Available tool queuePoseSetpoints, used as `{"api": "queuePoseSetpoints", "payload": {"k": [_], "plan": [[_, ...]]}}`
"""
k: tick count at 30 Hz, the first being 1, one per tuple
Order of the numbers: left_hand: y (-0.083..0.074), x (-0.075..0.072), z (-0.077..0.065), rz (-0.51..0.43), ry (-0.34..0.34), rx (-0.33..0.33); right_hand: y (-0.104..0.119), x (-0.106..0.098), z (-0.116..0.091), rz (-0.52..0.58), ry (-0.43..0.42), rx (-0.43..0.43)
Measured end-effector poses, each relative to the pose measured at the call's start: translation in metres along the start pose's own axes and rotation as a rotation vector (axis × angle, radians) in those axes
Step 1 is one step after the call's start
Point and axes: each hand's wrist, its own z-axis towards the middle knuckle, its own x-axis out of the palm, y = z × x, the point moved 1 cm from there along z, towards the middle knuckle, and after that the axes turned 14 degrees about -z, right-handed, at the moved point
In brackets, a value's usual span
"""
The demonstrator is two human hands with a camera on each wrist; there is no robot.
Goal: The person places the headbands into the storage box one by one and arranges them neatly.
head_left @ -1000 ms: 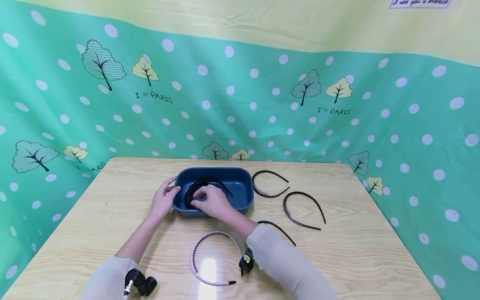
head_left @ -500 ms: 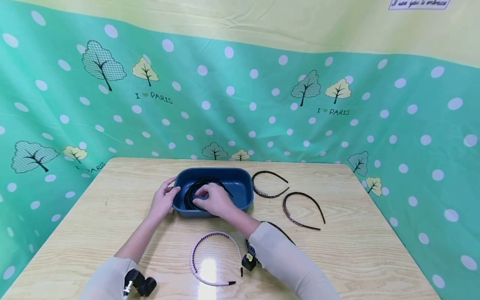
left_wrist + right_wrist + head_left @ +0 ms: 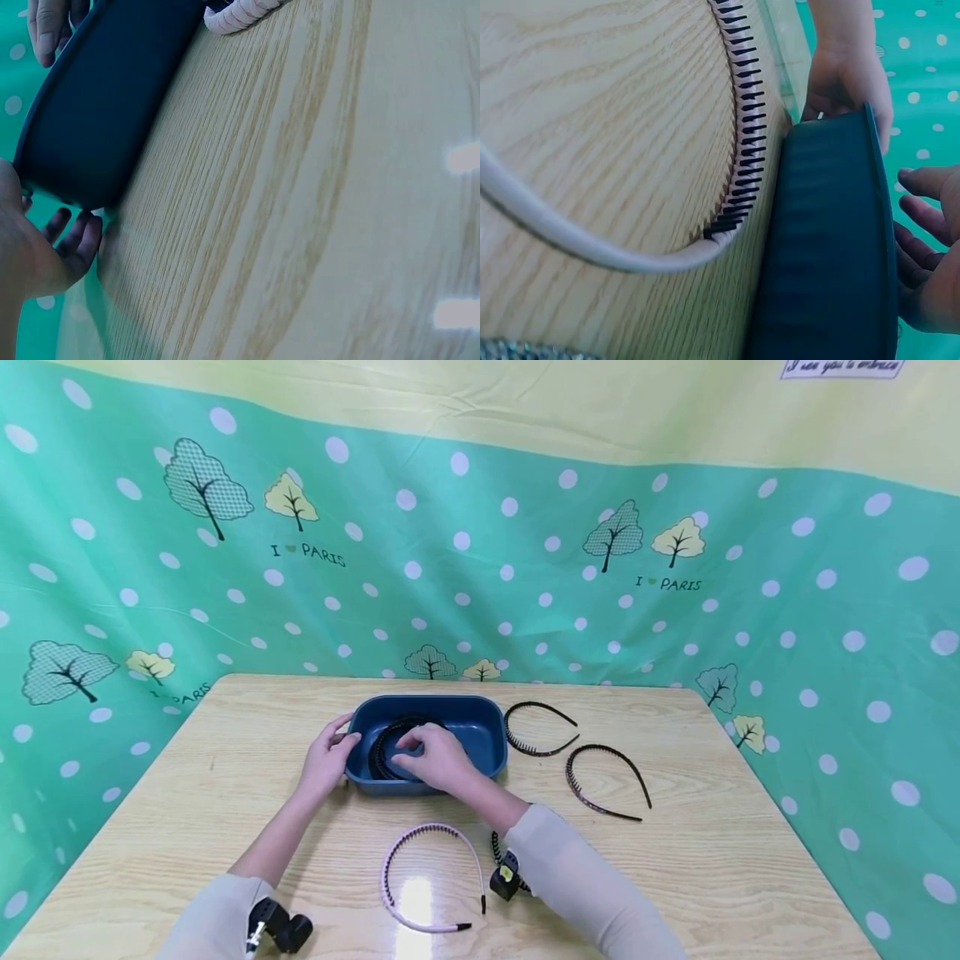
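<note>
My left hand (image 3: 327, 758) grips the left end of a blue plastic box (image 3: 483, 781), thumb by the rim; in the left wrist view its fingers (image 3: 81, 238) curl against the outside of that end. Several black headbands (image 3: 378, 745) lie nested in the box's left half, partly hidden. Over them hovers my right hand (image 3: 438, 762), thumb and fingers parted with nothing seen between them. The right wrist view has that hand (image 3: 934, 247) beyond the rim, its fingers loosely bent. A pale pink headband (image 3: 387, 868) with dark teeth lies on the table in front of the box.
Right of the box lie a black headband (image 3: 525, 747) and a dark patterned headband (image 3: 579, 789). Another dark headband (image 3: 497, 843) is mostly covered by my right sleeve (image 3: 577, 877). A green dotted cloth (image 3: 465, 568) hangs behind the wooden table (image 3: 720, 860).
My right hand has shifted slightly right, away from the left side of the nested headbands. The right sleeve covers more of the headband beneath it. My left hand and the box stay put.
</note>
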Motion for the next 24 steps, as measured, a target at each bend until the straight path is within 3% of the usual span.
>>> {"api": "queuePoseSetpoints", "payload": {"k": [24], "plan": [[-0.001,0.001,-0.001,0.011,-0.003,0.01,-0.019,-0.011,-0.003,0.012,0.003,-0.014]]}}
